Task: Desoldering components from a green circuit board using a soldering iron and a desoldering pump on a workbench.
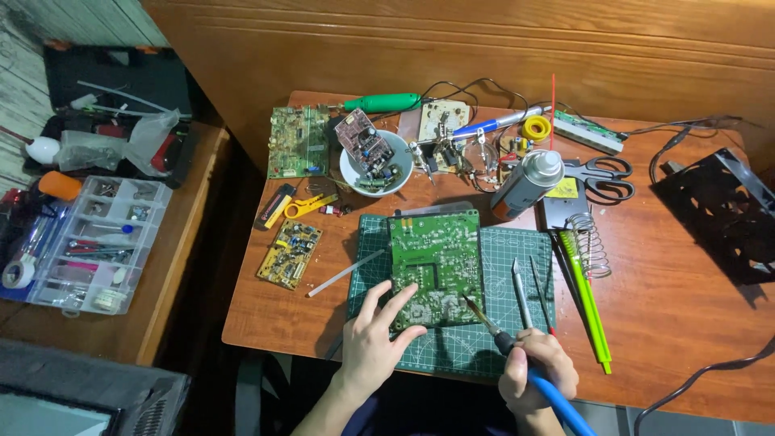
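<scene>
Soldering iron tip at the near edge of a green board

Right hand (538, 370) sits nearest, fingers clamped round the blue-handled soldering iron (517, 349), whose tip meets the near right corner of the green circuit board (434, 262). Left hand (373, 337) lies open, fingers spread, pressing the board's near left corner. That board rests on a green cutting mat (508, 250) on the wooden surface (686, 323). Tweezers (521, 292) lie just right of the board; a spray can (526, 184) stands beyond it, a white bowl (349, 171) of parts at far left
</scene>
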